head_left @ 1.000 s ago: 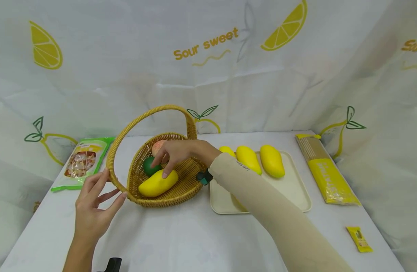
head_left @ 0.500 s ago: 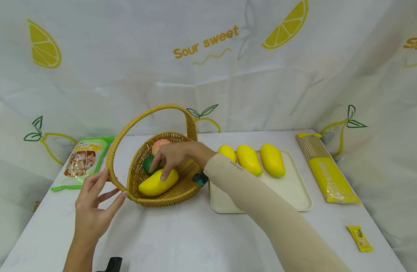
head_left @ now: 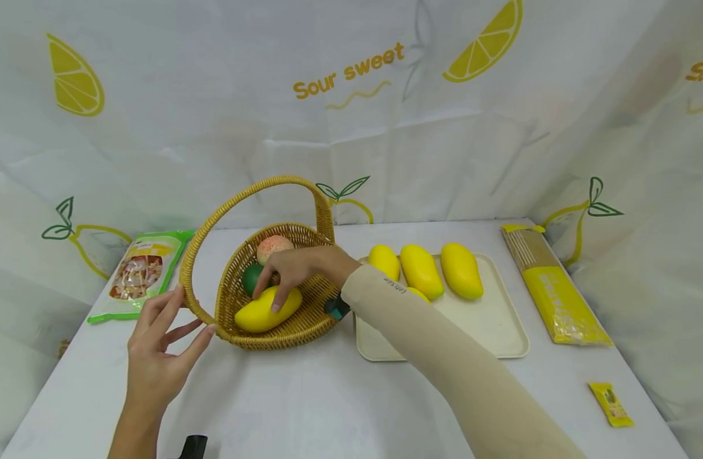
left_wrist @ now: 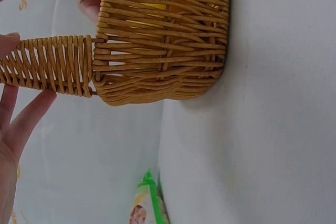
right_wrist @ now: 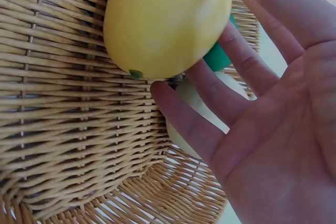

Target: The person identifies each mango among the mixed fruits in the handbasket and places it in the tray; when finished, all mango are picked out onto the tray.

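Note:
A woven basket (head_left: 313, 322) with a tall handle stands left of centre. My left hand (head_left: 159, 344) pinches the lower left part of the handle (left_wrist: 52, 64) between thumb and fingers. Inside the basket lies a yellow mango (head_left: 268, 310), its rounded end and small green tip facing the right wrist view. My right hand (head_left: 296, 268) reaches in from the right and holds the mango from above, thumb on its near side, fingers along the far side. Behind it sit a dark green round fruit (head_left: 250, 280) and a pinkish peach-like fruit (head_left: 273, 245).
Right of the basket, a cream tray (head_left: 489, 331) carries several more mangoes (head_left: 461, 271), one mostly hidden by my right sleeve (head_left: 437, 344). A yellow noodle-like packet (head_left: 558, 293) and a small yellow sachet (head_left: 610, 403) lie far right. A green-edged food bag (head_left: 139, 274) lies at left.
My right hand has shifted slightly, its fingers settling lower around the mango, and more of the peach-like fruit shows. The left hand and the basket have stayed in place.

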